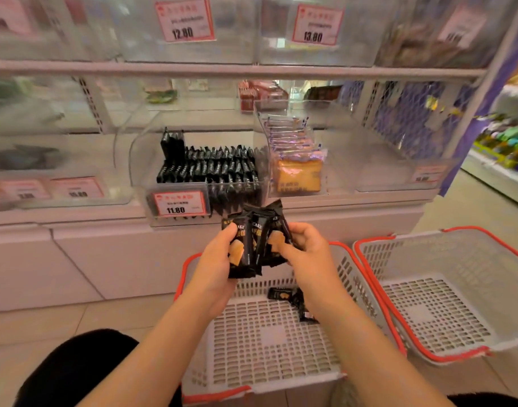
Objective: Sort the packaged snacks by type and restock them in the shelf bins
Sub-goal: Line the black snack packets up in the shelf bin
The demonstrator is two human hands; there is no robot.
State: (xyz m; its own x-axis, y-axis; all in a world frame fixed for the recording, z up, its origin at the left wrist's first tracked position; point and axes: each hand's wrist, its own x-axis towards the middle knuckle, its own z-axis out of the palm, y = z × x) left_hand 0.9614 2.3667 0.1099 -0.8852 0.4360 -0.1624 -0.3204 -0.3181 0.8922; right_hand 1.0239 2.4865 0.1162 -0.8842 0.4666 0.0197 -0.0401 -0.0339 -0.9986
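Observation:
A bunch of black cake packets [256,239] is held between both hands above the near white basket [269,342]. My left hand [219,259] grips the packets on the left side, and my right hand [303,248] pinches them on the right. Straight ahead, a clear shelf bin [140,171] with an 11.80 price tag holds rows of the same black packets [219,168]. The bin beside it on the right holds clear-wrapped toast packs [296,160]. A few loose black packets [287,296] lie in the near basket, partly behind my right forearm.
A second white basket with red rim [445,306] sits on the floor to the right, with nothing visible inside. Other clear bins with price tags line the upper shelf [222,69]. My dark-clothed knee [75,374] is at the lower left. Another aisle shelf [504,142] stands far right.

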